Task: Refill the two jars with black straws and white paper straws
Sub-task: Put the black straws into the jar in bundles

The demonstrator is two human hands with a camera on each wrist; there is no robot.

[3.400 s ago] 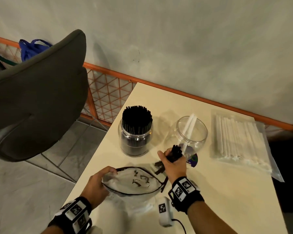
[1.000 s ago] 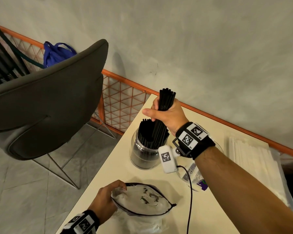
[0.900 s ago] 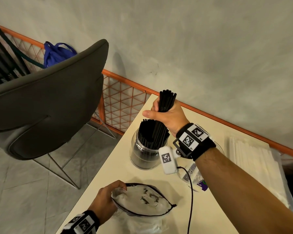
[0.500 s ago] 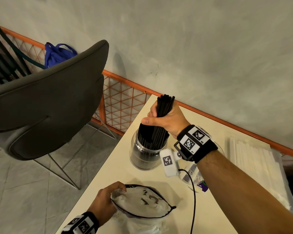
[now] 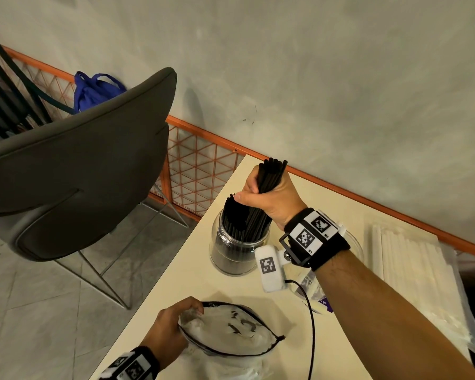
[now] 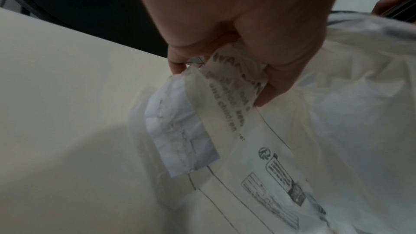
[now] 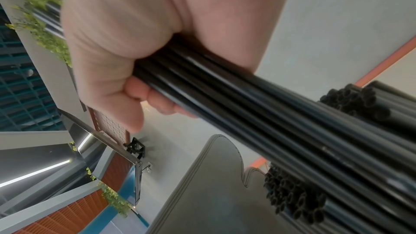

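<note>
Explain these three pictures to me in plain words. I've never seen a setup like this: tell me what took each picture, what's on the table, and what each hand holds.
No machine here: a person works with bare hands, wearing cameras on the head and both wrists. The wide picture is the head view, looking down at a cream table. The right hand grips a bundle of black straws and stands them in the jar already packed with black straws. The right wrist picture shows that grip close up. The left hand holds the plastic bag by its edge; the left wrist picture shows fingers pinching it. A pack of white paper straws lies at the right. A second, clear jar sits mostly hidden behind the right wrist.
</note>
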